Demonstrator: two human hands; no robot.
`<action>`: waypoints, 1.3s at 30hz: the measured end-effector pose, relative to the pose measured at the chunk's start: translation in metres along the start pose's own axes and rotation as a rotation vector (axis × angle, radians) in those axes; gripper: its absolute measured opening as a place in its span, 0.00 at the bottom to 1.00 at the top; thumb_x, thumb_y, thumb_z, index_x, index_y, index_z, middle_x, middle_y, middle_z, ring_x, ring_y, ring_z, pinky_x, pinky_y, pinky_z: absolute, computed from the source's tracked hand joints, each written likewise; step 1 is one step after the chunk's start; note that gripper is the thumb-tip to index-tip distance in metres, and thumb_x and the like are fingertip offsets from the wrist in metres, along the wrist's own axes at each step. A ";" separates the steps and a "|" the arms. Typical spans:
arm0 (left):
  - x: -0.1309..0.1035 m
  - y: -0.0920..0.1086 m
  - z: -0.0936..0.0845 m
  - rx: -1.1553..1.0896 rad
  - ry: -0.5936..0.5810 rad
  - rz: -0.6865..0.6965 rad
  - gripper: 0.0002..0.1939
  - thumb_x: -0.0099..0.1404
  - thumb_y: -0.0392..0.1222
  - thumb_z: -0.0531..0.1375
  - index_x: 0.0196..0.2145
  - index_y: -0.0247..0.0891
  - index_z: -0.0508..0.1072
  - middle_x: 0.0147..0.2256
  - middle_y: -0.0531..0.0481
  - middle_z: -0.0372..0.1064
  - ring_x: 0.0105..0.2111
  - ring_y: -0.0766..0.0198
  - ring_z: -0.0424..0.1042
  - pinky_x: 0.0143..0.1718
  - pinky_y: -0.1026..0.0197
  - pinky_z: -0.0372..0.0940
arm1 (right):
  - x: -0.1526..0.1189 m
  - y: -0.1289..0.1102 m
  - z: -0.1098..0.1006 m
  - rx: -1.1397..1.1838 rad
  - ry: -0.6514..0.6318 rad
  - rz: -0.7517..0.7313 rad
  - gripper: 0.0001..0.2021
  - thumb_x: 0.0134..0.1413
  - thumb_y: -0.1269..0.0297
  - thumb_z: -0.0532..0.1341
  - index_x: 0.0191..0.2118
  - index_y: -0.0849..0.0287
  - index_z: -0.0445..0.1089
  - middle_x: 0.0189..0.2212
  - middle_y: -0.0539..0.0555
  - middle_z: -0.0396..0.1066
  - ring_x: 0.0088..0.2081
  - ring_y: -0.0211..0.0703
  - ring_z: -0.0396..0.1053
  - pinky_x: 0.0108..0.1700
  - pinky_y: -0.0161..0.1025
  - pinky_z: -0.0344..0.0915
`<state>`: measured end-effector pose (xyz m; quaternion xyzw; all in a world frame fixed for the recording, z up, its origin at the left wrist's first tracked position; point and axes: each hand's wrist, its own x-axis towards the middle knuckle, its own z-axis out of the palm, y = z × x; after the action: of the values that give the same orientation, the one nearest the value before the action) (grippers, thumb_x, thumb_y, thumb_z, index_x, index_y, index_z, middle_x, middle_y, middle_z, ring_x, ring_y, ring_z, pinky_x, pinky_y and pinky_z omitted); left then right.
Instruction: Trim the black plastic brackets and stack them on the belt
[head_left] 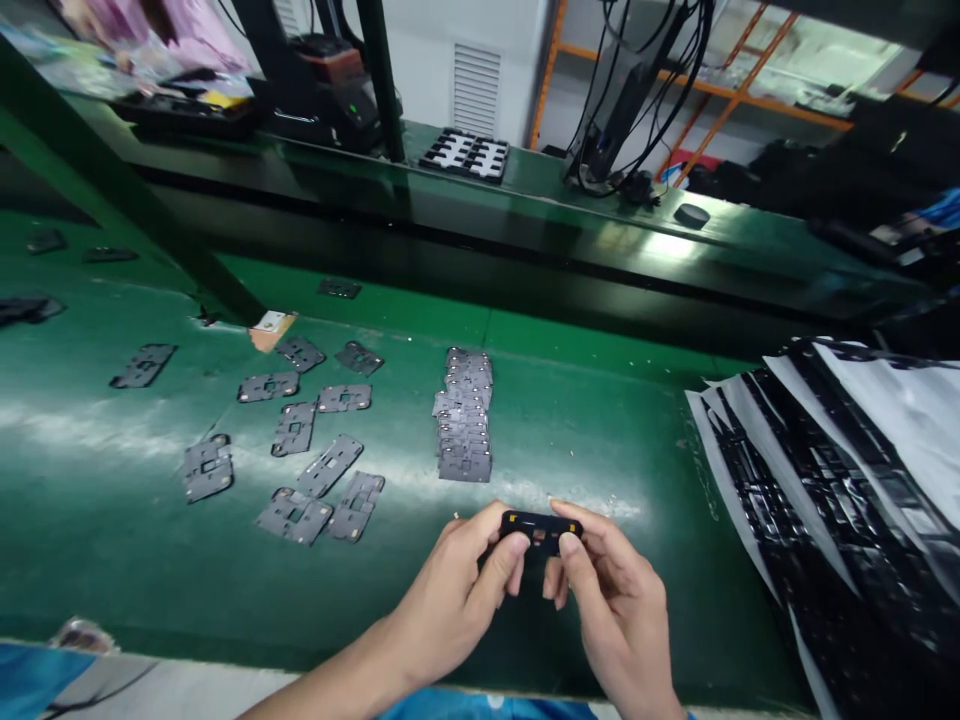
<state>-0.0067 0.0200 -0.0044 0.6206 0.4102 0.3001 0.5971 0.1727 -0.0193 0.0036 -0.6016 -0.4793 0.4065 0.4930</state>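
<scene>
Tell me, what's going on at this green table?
A person is holding a small black part by its ends, the left hand on one side and the right hand on the other, with both thumbs on it. Just beyond the hands, an overlapping row of grey plates lies on the green table. More loose grey plates are scattered to the left, and black-and-white sheets lie to the right.
</scene>
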 end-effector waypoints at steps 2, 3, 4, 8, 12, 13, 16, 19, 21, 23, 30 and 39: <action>-0.001 0.001 0.005 -0.057 0.010 0.000 0.20 0.82 0.51 0.50 0.32 0.40 0.63 0.23 0.57 0.62 0.23 0.68 0.63 0.29 0.64 0.59 | 0.000 -0.002 0.002 0.019 0.006 0.005 0.12 0.71 0.57 0.62 0.49 0.57 0.79 0.23 0.48 0.72 0.20 0.36 0.69 0.23 0.34 0.68; -0.001 0.003 0.006 -0.080 0.003 -0.001 0.20 0.82 0.51 0.50 0.33 0.40 0.62 0.22 0.58 0.61 0.22 0.68 0.62 0.28 0.64 0.57 | 0.000 -0.003 0.003 0.038 0.011 0.005 0.11 0.71 0.57 0.62 0.47 0.57 0.79 0.25 0.48 0.72 0.19 0.35 0.67 0.22 0.33 0.66; -0.003 0.004 0.007 -0.099 -0.008 -0.005 0.20 0.82 0.52 0.50 0.33 0.40 0.62 0.22 0.59 0.60 0.22 0.69 0.60 0.27 0.64 0.56 | 0.000 -0.004 0.003 0.061 0.017 0.006 0.11 0.71 0.57 0.62 0.45 0.57 0.79 0.27 0.49 0.72 0.18 0.33 0.66 0.22 0.33 0.64; -0.006 0.006 0.008 -0.131 -0.026 -0.028 0.20 0.82 0.54 0.49 0.35 0.40 0.62 0.24 0.59 0.57 0.23 0.69 0.58 0.26 0.64 0.54 | 0.000 -0.004 0.005 0.116 0.051 0.012 0.11 0.70 0.58 0.63 0.41 0.58 0.79 0.29 0.50 0.71 0.17 0.30 0.63 0.20 0.31 0.60; -0.009 0.005 0.007 -0.076 -0.028 -0.050 0.20 0.82 0.54 0.48 0.35 0.40 0.63 0.27 0.57 0.59 0.25 0.67 0.58 0.27 0.63 0.54 | 0.000 0.001 0.005 0.148 0.037 -0.002 0.12 0.70 0.57 0.64 0.40 0.59 0.80 0.30 0.51 0.72 0.16 0.28 0.62 0.18 0.29 0.59; -0.009 0.004 0.007 -0.054 -0.032 -0.056 0.20 0.82 0.54 0.48 0.35 0.40 0.63 0.27 0.56 0.59 0.25 0.67 0.59 0.28 0.62 0.54 | -0.001 0.003 0.005 0.146 0.032 0.004 0.12 0.70 0.57 0.64 0.40 0.59 0.80 0.30 0.51 0.72 0.16 0.28 0.62 0.18 0.30 0.59; -0.011 0.002 0.007 0.013 -0.032 -0.056 0.20 0.82 0.53 0.48 0.35 0.40 0.64 0.29 0.55 0.61 0.28 0.65 0.62 0.32 0.61 0.56 | 0.000 0.007 0.002 0.127 0.018 0.029 0.14 0.70 0.55 0.64 0.39 0.60 0.79 0.28 0.50 0.71 0.16 0.30 0.62 0.18 0.30 0.59; -0.012 0.002 0.006 0.072 -0.027 -0.059 0.20 0.83 0.52 0.47 0.34 0.41 0.64 0.29 0.54 0.62 0.30 0.63 0.63 0.34 0.60 0.57 | 0.002 0.010 0.001 0.140 -0.025 0.022 0.14 0.70 0.55 0.64 0.39 0.60 0.79 0.27 0.50 0.70 0.15 0.29 0.60 0.16 0.29 0.57; -0.013 0.004 0.006 0.087 -0.032 -0.066 0.20 0.83 0.52 0.47 0.34 0.41 0.64 0.30 0.54 0.62 0.30 0.63 0.63 0.34 0.60 0.57 | 0.002 0.010 0.003 0.183 -0.026 0.038 0.14 0.70 0.54 0.64 0.38 0.60 0.79 0.26 0.48 0.67 0.15 0.28 0.56 0.15 0.28 0.53; -0.014 0.005 0.006 0.084 -0.042 -0.067 0.20 0.82 0.52 0.47 0.34 0.41 0.64 0.30 0.54 0.62 0.30 0.63 0.63 0.34 0.60 0.56 | 0.002 0.010 0.006 0.235 0.000 0.068 0.15 0.69 0.53 0.64 0.36 0.59 0.78 0.24 0.45 0.62 0.14 0.26 0.51 0.15 0.27 0.49; -0.017 0.000 0.006 -0.081 -0.058 -0.132 0.19 0.82 0.53 0.46 0.34 0.41 0.61 0.27 0.55 0.59 0.27 0.64 0.59 0.30 0.61 0.54 | -0.001 0.017 0.006 0.253 -0.043 0.152 0.16 0.69 0.52 0.64 0.35 0.59 0.75 0.22 0.44 0.60 0.14 0.26 0.51 0.15 0.27 0.47; -0.013 -0.010 0.013 -0.310 0.082 -0.064 0.22 0.83 0.54 0.46 0.30 0.42 0.55 0.22 0.61 0.48 0.21 0.70 0.48 0.24 0.62 0.46 | -0.010 0.002 0.011 0.120 -0.028 0.123 0.11 0.70 0.56 0.64 0.39 0.58 0.77 0.23 0.45 0.64 0.16 0.30 0.62 0.20 0.30 0.58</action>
<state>-0.0030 0.0021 -0.0144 0.4951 0.4024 0.3656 0.6777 0.1605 -0.0269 0.0001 -0.5933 -0.4232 0.4725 0.4957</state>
